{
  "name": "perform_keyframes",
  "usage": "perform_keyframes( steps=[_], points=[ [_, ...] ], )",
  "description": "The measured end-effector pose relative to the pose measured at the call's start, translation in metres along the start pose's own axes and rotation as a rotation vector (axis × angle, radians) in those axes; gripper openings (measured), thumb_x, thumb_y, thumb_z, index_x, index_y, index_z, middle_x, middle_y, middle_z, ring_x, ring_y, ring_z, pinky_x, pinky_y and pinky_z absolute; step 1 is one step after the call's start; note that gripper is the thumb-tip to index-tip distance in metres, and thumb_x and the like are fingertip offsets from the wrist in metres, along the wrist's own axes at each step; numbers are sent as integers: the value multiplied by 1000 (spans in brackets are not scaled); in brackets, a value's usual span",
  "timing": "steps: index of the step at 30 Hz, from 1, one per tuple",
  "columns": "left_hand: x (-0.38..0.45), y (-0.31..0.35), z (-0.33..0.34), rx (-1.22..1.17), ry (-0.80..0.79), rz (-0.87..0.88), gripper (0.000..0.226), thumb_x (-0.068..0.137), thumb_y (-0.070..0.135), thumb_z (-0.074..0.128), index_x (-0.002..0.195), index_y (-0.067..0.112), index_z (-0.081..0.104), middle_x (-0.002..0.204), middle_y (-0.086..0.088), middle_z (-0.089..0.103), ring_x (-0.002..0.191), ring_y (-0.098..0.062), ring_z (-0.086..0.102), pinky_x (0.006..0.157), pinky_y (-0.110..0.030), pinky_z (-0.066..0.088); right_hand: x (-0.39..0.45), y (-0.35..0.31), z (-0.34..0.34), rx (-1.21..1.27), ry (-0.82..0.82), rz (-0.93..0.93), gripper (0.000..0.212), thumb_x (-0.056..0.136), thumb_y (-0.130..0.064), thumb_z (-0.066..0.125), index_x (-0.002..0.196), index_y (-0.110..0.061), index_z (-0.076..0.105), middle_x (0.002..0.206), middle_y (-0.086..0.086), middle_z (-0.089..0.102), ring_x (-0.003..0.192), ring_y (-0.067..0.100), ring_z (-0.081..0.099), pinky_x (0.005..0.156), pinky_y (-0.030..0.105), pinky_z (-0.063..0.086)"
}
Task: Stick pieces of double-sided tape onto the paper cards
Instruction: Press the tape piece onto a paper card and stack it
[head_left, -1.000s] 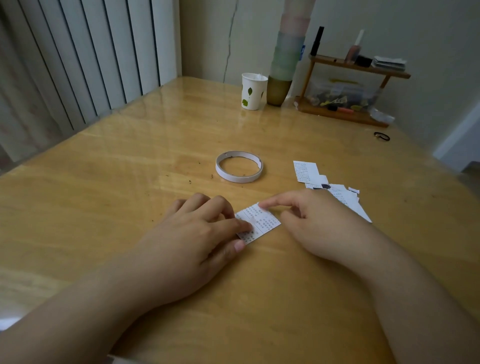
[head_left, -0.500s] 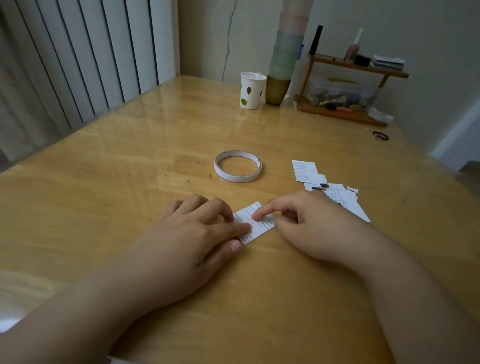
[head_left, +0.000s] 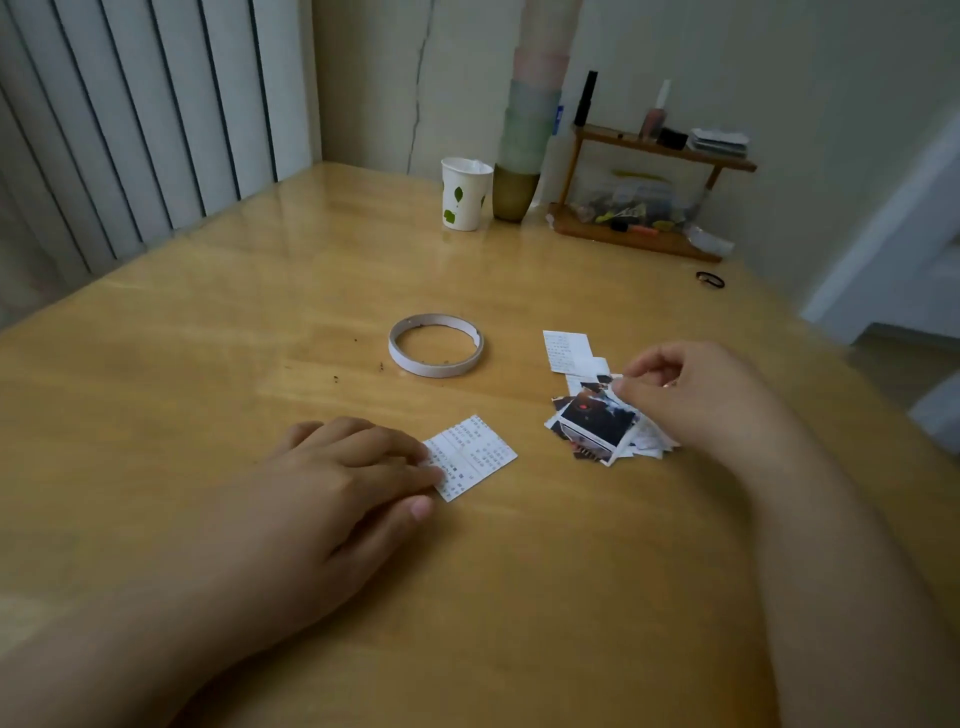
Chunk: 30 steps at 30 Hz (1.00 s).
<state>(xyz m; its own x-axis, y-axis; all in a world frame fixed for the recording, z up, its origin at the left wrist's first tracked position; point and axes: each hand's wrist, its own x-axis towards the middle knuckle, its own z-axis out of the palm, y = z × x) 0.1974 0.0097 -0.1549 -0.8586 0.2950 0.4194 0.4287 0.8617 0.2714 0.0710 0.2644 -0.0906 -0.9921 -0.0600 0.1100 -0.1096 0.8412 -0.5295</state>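
A small white printed paper card (head_left: 475, 453) lies flat on the wooden table (head_left: 260, 312). My left hand (head_left: 332, 483) presses its fingertips on the card's left edge. To the right sits a loose pile of cut cards (head_left: 602, 426), some showing dark pictures. My right hand (head_left: 696, 400) hovers at the pile and pinches the corner of its top card between thumb and forefinger. A nearly used-up ring of double-sided tape (head_left: 435, 351) lies beyond the card, untouched. One more white card (head_left: 566, 351) lies behind the pile.
At the far edge stand a white paper cup with leaf prints (head_left: 465, 193), a tall stack of cups (head_left: 527, 145) and a small wooden shelf rack (head_left: 649, 197) with small items. A black hair tie (head_left: 709, 279) lies near the right edge.
My right hand has left the card in front of me and moved right to the pile, where it now pinches a picture card. The left hand stays on the card.
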Motion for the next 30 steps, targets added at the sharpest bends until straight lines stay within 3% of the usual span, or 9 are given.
perform_keyframes(
  steps=[3,5,8,12,18,23,25,28,30],
  points=[
    [1,1,0,25,-16,7,51,96,54,19,117,37,62,116,24,57,106,1,47,86,-32,41,3,8,2,-98,-111,129,37,75,-47,74,98,-22,62,98,-6,57,90,13,55,69,27,40],
    [1,2,-1,30,-19,8,51,96,54,20,117,36,63,116,23,59,105,0,47,85,-32,42,0,5,7,-113,-171,125,43,70,-50,77,98,-24,59,98,-9,52,93,12,53,69,26,40],
    [0,2,-1,12,-31,-4,52,95,56,20,119,37,62,117,25,57,107,1,46,86,-35,43,-3,0,10,-113,-195,89,43,67,-47,80,95,-24,57,94,-11,49,88,10,50,60,23,35],
    [-1,1,0,8,-54,-13,52,94,59,19,120,39,59,119,28,55,110,4,43,91,-26,31,-3,-1,12,-75,-171,61,39,67,-39,83,90,-22,55,88,-11,52,74,7,49,55,24,33],
    [-1,-1,0,-30,-55,-24,55,93,62,16,121,41,58,121,30,52,113,8,39,91,-25,33,-3,-2,8,23,-62,-7,14,77,-21,78,75,-21,64,72,-5,60,56,5,52,41,14,33],
    [0,-1,0,-49,-54,-28,55,92,62,17,120,40,59,120,30,53,112,7,40,90,-28,35,-3,-3,6,-74,-58,-48,14,88,-28,66,75,-23,67,71,-1,66,58,11,58,44,22,36],
    [0,-1,0,-43,-51,-26,54,93,61,19,119,39,60,119,29,54,111,7,41,89,-27,36,-1,-2,8,-163,-65,-50,26,94,-31,56,72,-19,63,77,4,62,60,14,53,47,26,30],
    [0,0,0,-44,-48,-27,53,93,60,19,119,39,61,119,29,54,111,6,41,90,-29,37,2,2,11,-237,-79,-36,24,99,-29,46,93,-15,64,95,4,44,77,18,46,60,28,29],
    [0,-1,0,-44,-54,-28,54,93,61,19,120,40,60,121,30,53,112,7,39,91,-29,36,3,4,11,-213,-29,-63,21,97,-24,50,112,-18,64,102,4,50,87,19,47,66,27,32]
  ],
)
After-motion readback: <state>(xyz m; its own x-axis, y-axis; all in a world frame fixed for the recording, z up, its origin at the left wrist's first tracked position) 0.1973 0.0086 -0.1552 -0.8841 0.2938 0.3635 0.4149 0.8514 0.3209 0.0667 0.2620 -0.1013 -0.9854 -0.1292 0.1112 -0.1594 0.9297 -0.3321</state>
